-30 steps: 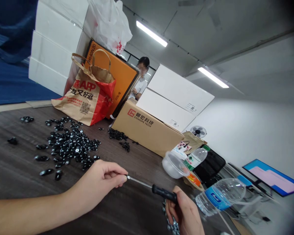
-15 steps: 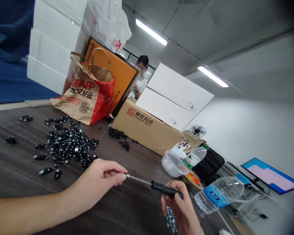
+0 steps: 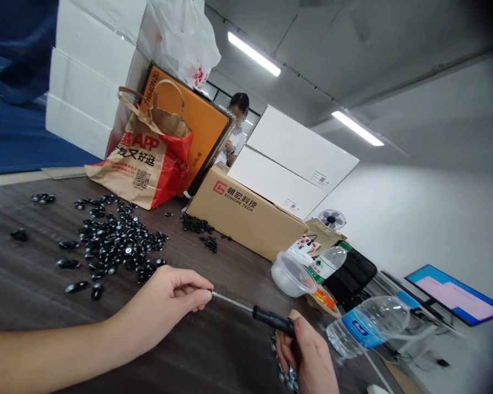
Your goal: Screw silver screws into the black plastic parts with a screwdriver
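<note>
My right hand is closed on the black handle of a screwdriver, gripping its rear end. The metal shaft runs left to the fingertips of my left hand. Those fingers are pinched around the tip, and whatever small piece they hold there is hidden. To the left of that hand spreads a pile of small black parts with shiny silver ends. Several more silver-looking pieces lie under and beside my right hand, partly covered by it.
A paper bag, an orange box and a cardboard box line the table's back. Small black pieces lie before the cardboard. Right of these stand a plastic tub and a water bottle. A person is behind the boxes.
My right hand has turned around the screwdriver handle, its fingers now curled lower and the thumb along the end. My left hand has stayed in place.
</note>
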A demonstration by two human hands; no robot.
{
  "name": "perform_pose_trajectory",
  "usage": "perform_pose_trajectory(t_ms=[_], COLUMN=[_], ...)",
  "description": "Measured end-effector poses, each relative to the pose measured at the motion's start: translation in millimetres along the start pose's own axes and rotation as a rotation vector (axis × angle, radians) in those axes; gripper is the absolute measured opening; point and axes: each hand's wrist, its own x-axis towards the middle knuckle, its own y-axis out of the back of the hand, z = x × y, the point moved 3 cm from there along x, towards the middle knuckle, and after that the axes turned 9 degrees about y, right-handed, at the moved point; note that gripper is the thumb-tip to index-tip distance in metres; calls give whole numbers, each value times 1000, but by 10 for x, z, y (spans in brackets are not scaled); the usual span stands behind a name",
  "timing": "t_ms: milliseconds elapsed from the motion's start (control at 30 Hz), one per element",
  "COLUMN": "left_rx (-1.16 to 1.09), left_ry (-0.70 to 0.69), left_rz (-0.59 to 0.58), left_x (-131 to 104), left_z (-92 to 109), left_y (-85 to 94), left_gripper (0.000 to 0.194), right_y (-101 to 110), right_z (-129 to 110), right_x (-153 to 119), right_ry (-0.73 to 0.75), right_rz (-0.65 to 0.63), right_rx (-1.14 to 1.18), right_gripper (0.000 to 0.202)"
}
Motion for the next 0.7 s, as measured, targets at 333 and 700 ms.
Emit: perform_pose_trajectory(t_ms=[333, 700], left_rx=[14, 6], left_ry=[6, -6], left_rz=[-2, 20], left_x=[-23, 6], left_z=[22, 48], left_y=[0, 8], left_gripper=[17, 17], right_y=[16, -9], right_z=[32, 55], right_x=[22, 18], right_ry=[10, 1], right_rz=[-13, -63], right_rx=[-25, 14], right_gripper=[47, 41])
